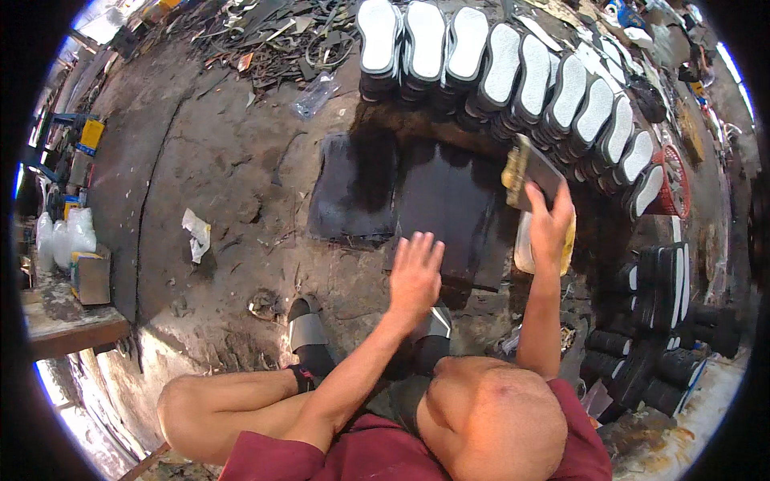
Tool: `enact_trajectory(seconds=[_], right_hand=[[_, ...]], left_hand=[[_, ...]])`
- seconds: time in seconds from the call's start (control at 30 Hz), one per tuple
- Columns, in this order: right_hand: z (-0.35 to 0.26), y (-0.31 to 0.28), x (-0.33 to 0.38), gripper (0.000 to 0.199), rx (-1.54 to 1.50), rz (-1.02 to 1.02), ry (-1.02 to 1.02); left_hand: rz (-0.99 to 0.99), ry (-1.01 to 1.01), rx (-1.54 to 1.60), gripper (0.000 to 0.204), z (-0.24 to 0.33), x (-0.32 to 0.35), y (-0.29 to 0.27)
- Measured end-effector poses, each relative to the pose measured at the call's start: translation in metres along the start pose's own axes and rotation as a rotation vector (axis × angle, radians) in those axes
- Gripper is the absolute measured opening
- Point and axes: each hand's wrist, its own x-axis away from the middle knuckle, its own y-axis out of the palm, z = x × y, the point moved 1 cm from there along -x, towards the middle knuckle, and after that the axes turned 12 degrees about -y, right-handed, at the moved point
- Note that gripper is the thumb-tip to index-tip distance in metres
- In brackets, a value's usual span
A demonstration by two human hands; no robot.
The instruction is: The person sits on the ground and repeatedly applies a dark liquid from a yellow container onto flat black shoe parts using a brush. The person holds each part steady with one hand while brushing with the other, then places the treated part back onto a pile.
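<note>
A person is sitting on a dirty concrete floor (208, 160), seen from above, with both forearms reaching forward. Far to the left of the hands, a crumpled white scrap (196, 234) is lying on the floor. Nearer, just left of and below the left hand, a foot in a grey sandal (307, 330) is resting on the ground. The left hand (415, 272) is spreading open, fingers apart, palm pressing flat on the near edge of a dark rubber sheet (445, 204) and holding nothing. The sheet is lying on the floor directly ahead of both hands, and a second dark sheet (350, 188) is lying just left of it. The right hand (550, 226) is lifting above the sheet's right edge, fingers closing around a flat dark block with a yellow sponge-like side (527, 170), tilting upward. Beyond the hands, a curved row of white-soled shoe soles (513, 80) is standing on edge, running from ahead to the far right.
</note>
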Motion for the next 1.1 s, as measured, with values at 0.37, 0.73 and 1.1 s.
enact_trajectory(seconds=[0.37,0.73,1.1], right_hand=[[0.028,0.056,-0.052,0.038,0.409,-0.446,-0.177],[0.033,0.155,0.002,0.051,0.636,-0.882,-0.688],[0.060,0.133,-0.044,0.043,0.783,-0.820,-0.446]], left_hand=[[-0.280,0.353,-0.233,0.063,-0.035,-0.010,0.024],[-0.270,0.350,-0.119,0.066,-0.037,-0.002,0.031],[-0.335,0.334,-0.133,0.074,-0.019,-0.036,0.009]])
